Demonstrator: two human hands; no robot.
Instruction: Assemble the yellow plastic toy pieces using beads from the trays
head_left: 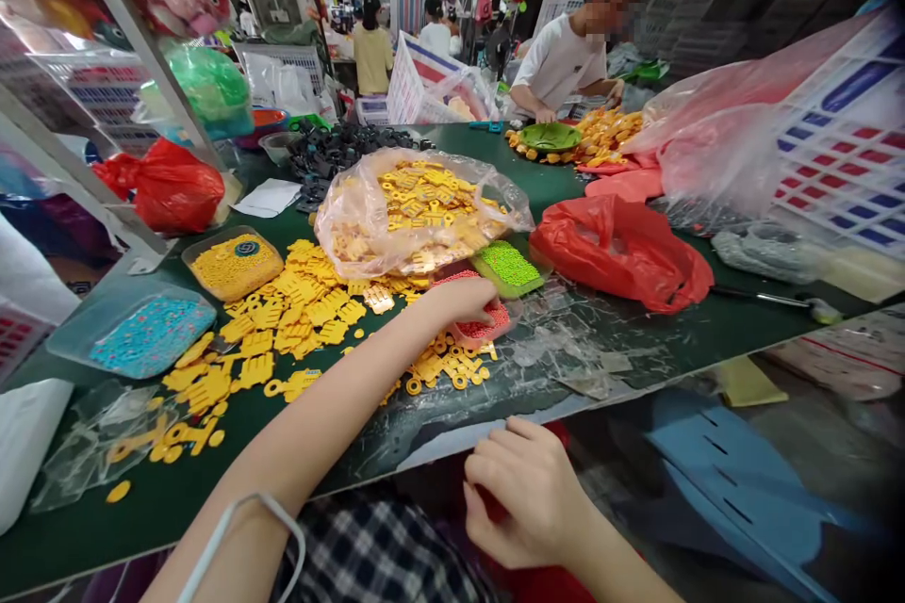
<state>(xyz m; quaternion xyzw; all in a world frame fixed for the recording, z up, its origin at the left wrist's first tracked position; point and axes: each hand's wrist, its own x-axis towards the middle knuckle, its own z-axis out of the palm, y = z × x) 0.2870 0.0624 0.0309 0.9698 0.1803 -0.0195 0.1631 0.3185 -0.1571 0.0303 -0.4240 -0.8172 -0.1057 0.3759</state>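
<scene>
My left hand (461, 300) reaches across the table into a small tub of red beads (487, 322). Its fingers are curled and pinched down at the beads, and their tips are partly hidden. In front of the table edge, my right hand (519, 490) is closed in a loose fist; whatever is inside the fingers is hidden. Flat yellow plastic pieces (304, 311) lie in a heap left of my left hand, with small yellow ring-ended pieces (452, 367) just below it. Green beads (509, 266) fill a tub right behind the red ones.
A clear bag of yellow pieces (424, 207) stands behind the tubs. Tubs of yellow beads (237, 264) and blue beads (145, 332) sit at left. A red plastic bag (622, 250) lies at right. Across the table, a person (562, 61) works by orange pieces (608, 134).
</scene>
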